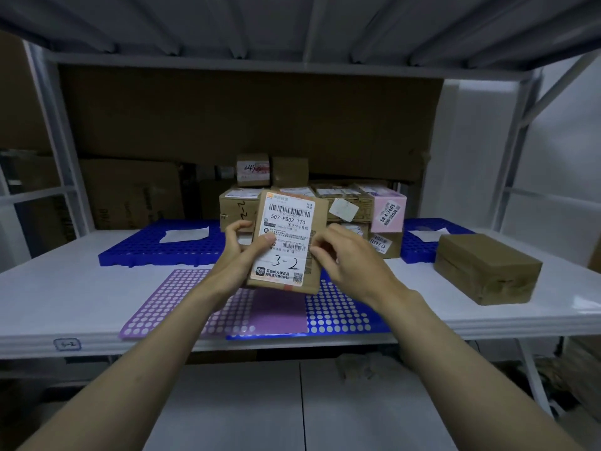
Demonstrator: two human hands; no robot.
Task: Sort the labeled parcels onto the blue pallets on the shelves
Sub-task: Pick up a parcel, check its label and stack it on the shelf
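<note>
Item in hand: one flat brown parcel, held upright above the front of the white shelf, label side toward the camera. The white shipping label carried barcodes, the printed line "507-P802 T70" and a handwritten "3-2" near its lower part.

Left hand: gripped the parcel's left edge, thumb laid across the label, fingers curled behind. Right hand: fingers bent at the parcel's right edge, pinching it as far as could be judged; the fingertips themselves were partly hidden.

Below the parcel: a purple perforated mat and a blue perforated mat, side by side at the shelf's front edge, neither bearing a parcel. A small tag on the shelf lip, writing too blurred to read.

Behind: a stack of labelled boxes at the middle rear, one pink-wrapped, one marked "2-2" by hand. Left blue pallet bore only a white slip. Right blue pallet bore a white slip too, with no parcel seen on it. A brown taped box sat on the bare shelf at the right, just beside that pallet.

Progress, as judged: early to middle. The middle stack looked placed, though what lay under it was hidden. The held parcel appeared to be at the label-reading step, not yet set down; the loose box at the right likely remained to be sorted.
</note>
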